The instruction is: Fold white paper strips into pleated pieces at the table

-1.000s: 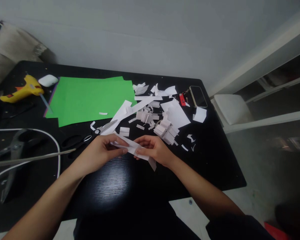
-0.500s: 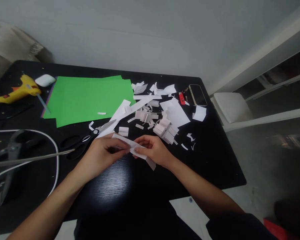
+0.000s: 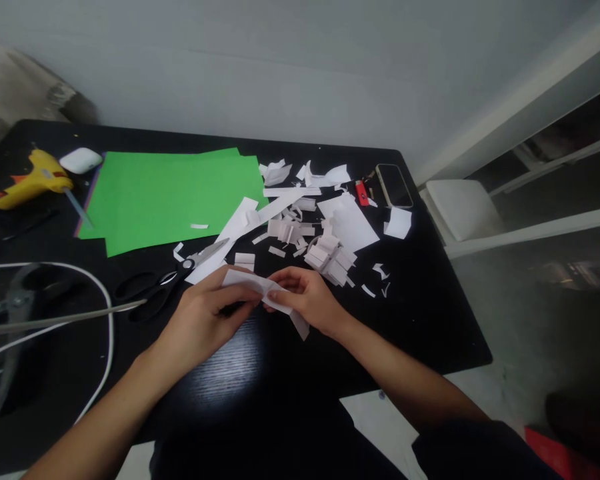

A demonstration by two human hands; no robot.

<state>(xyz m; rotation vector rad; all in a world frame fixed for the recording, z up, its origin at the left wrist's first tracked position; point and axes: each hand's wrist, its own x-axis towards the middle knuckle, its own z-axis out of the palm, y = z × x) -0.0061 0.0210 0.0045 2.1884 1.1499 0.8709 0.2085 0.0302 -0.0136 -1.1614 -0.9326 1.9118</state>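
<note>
A folded white paper [image 3: 266,285] is held in the air between the person's two hands, above the near-middle part of the black surface [image 3: 420,313]. Its long axis slants across the view, from the upper left down to the lower right. The upper-left end points toward the scissors [image 3: 187,265]; the lower-right end bends at a crease into a short flap that slopes downward and toward the person's side of the surface.

The left hand [image 3: 210,310] has its grip closed to a pinch, fingers lying along the paper's left half with the thumb close against them. The right hand [image 3: 305,297] pinches the right half, its thumb pressed on the face of the paper and its fingers curled behind; how firmly either grip presses, I cannot tell. The fingertips of the two hands come close together near the paper's middle.

The scissors lie with handles toward the lower left and blades toward the upper right, the blades over a long white strip [image 3: 237,227] that points the same way. Beyond the right hand is a heap of small folded white pieces [image 3: 325,257], and green sheets [image 3: 180,193] lie farther back on the left.
</note>
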